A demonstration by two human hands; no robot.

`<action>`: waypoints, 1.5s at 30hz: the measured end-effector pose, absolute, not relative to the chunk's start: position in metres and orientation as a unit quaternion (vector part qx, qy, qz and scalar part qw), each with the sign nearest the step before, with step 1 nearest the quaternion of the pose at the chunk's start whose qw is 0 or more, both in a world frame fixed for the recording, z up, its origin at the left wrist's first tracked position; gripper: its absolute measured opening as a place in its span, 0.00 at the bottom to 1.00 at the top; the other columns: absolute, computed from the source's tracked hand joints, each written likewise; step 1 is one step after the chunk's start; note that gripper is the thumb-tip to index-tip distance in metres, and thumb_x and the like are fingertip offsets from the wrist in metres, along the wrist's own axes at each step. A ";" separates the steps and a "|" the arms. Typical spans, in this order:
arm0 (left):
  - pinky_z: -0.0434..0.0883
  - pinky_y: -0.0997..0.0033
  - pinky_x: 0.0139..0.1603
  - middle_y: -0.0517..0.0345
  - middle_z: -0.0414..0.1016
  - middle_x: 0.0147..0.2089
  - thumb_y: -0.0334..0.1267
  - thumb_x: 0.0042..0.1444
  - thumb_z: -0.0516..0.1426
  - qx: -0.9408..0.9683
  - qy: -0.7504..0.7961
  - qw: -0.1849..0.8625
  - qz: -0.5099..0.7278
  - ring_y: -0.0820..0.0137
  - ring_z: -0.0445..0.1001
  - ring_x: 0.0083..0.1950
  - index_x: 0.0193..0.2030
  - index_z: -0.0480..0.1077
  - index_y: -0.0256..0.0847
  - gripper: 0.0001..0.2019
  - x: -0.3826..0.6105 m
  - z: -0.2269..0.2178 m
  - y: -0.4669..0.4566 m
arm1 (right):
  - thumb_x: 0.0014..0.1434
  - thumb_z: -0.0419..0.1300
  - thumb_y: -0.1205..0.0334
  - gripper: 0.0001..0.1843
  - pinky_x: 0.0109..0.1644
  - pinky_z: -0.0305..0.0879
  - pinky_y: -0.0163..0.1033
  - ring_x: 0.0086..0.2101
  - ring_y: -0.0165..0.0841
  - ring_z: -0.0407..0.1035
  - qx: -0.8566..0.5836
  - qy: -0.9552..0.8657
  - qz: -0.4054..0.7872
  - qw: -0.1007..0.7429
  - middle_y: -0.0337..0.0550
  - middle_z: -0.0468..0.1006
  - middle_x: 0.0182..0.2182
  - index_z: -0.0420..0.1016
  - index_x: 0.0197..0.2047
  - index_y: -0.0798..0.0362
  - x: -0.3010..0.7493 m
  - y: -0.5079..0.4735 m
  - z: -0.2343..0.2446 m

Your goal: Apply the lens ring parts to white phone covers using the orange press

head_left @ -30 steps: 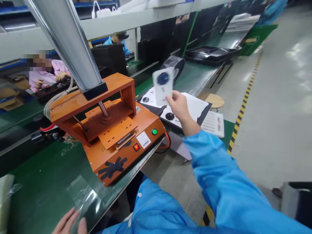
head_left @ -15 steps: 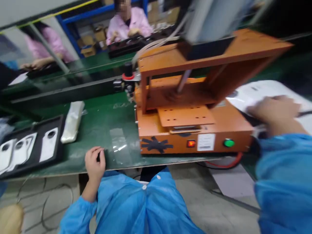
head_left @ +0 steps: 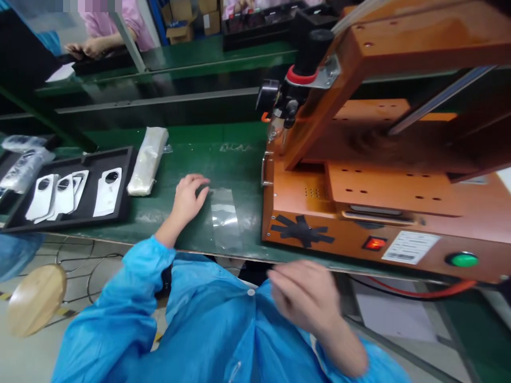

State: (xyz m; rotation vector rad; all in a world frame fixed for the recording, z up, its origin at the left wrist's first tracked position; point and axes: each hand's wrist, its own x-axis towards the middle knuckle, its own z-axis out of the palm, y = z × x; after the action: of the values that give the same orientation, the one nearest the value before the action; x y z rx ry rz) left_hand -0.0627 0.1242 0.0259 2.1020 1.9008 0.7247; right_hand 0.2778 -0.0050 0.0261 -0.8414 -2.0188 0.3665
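My left hand (head_left: pixel 188 199) is over the green bench, fingers apart and nothing in them. Its thumb is close to the left edge of a clear plastic film strip (head_left: pixel 224 215) lying on the bench. In front of my body, below the bench edge, my right hand (head_left: pixel 307 295) is smeared by motion, and its fingertips cannot be made out. Right of the film stands an orange press machine (head_left: pixel 293 186) with a lit red switch (head_left: pixel 374 243) and a green button (head_left: pixel 463 259).
A black tray (head_left: pixel 126 186) with several white phone-back-shaped sheets (head_left: pixel 107 192) sits at the left. Next to it lies a wrapped pale bundle (head_left: pixel 148 162). A round wooden stool (head_left: pixel 38 300) stands on the floor. Across the bench a person in pink (head_left: pixel 120 24) works.
My right hand has left the white item beyond the machine and come in front of my body. My left hand has moved forward over the bench and spread its fingers. The view has turned left.
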 end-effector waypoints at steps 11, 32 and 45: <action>0.50 0.30 0.80 0.49 0.63 0.81 0.49 0.64 0.68 0.733 0.650 0.150 0.134 0.41 0.51 0.85 0.72 0.73 0.50 0.31 -0.065 0.011 0.112 | 0.72 0.61 0.68 0.09 0.42 0.73 0.45 0.40 0.38 0.79 -0.356 -0.821 0.145 0.422 0.46 0.85 0.42 0.79 0.52 0.49 0.192 0.019 0.017; 0.80 0.57 0.57 0.45 0.80 0.59 0.55 0.71 0.59 0.513 0.685 0.208 0.473 0.59 0.81 0.59 0.59 0.76 0.43 0.21 -0.058 0.017 0.020 | 0.71 0.62 0.61 0.11 0.48 0.82 0.41 0.42 0.33 0.81 -0.383 -0.638 0.462 0.483 0.43 0.81 0.44 0.68 0.54 0.45 0.128 0.043 -0.008; 0.82 0.71 0.33 0.49 0.87 0.38 0.54 0.56 0.71 0.314 0.610 0.484 0.544 0.63 0.87 0.37 0.44 0.81 0.37 0.21 -0.033 0.036 -0.020 | 0.69 0.69 0.63 0.04 0.54 0.75 0.53 0.50 0.45 0.79 -0.364 -0.811 0.088 0.449 0.48 0.86 0.51 0.78 0.45 0.47 0.150 0.020 0.034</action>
State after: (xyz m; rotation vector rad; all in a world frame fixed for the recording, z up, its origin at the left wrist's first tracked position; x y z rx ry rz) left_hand -0.0328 -0.0203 0.0357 0.7645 1.4846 1.3248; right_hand 0.1498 0.0199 0.0344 -0.9010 -2.0067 0.2170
